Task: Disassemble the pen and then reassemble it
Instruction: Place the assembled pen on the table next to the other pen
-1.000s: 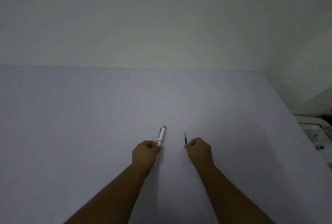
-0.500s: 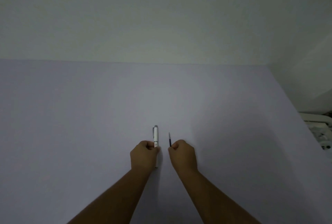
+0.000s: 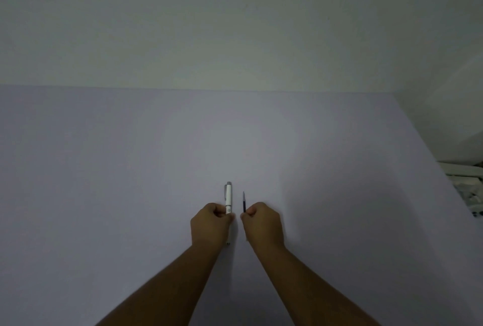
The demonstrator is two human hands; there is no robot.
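My left hand (image 3: 210,225) is closed around a white pen body (image 3: 228,198) with a grey cap end and a clip, which points away from me over the table. A small tip of the pen shows below the fist. My right hand (image 3: 262,223) is closed on a thin dark refill (image 3: 244,201), whose end sticks up out of the fist. The two fists sit close side by side with a narrow gap between them, and the pen body and refill stand roughly parallel.
A pale lilac table (image 3: 130,182) fills the lower view and meets a plain wall at the back. Its right edge runs diagonally down; beyond it some white clutter (image 3: 467,184) lies lower down.
My right hand has moved left with the refill, closing in beside the left fist. The pen body has turned from a rightward tilt to nearly straight ahead.
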